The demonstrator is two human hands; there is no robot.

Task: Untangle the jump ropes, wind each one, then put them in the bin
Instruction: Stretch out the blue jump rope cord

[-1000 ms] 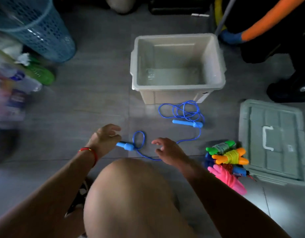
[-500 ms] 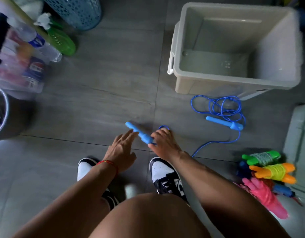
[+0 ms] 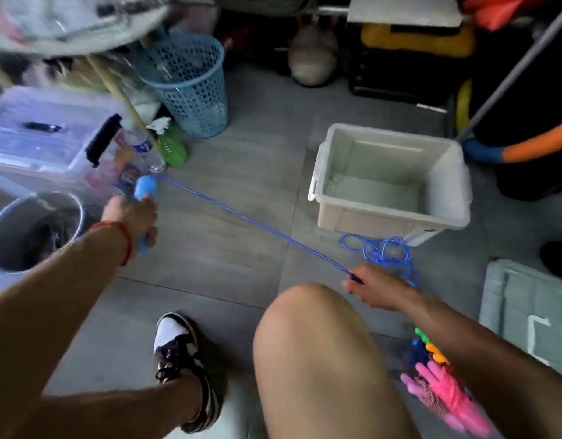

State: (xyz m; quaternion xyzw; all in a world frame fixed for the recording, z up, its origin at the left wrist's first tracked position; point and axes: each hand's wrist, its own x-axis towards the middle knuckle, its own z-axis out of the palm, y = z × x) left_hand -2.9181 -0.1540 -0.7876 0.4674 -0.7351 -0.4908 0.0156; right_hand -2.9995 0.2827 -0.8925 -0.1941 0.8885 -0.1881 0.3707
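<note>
Large grey floor tiles [image 3: 241, 172] with thin dark joints cover the ground under dim, cool light. A pale blue perforated plastic wastebasket [image 3: 191, 87] stands at the back, a green spray bottle [image 3: 172, 147] near its base. A clear lidded storage box [image 3: 42, 137] sits left, a round metal pot [image 3: 29, 229] just beside it. Dark clutter lines the far edge.

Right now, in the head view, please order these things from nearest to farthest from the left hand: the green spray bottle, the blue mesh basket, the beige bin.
Measured from the left hand, which grips a blue rope handle:
1. Green spray bottle, just beyond the hand, slightly to its right.
2. Blue mesh basket, farther back, behind the bottle.
3. Beige bin, far across the floor on the right side.
</note>
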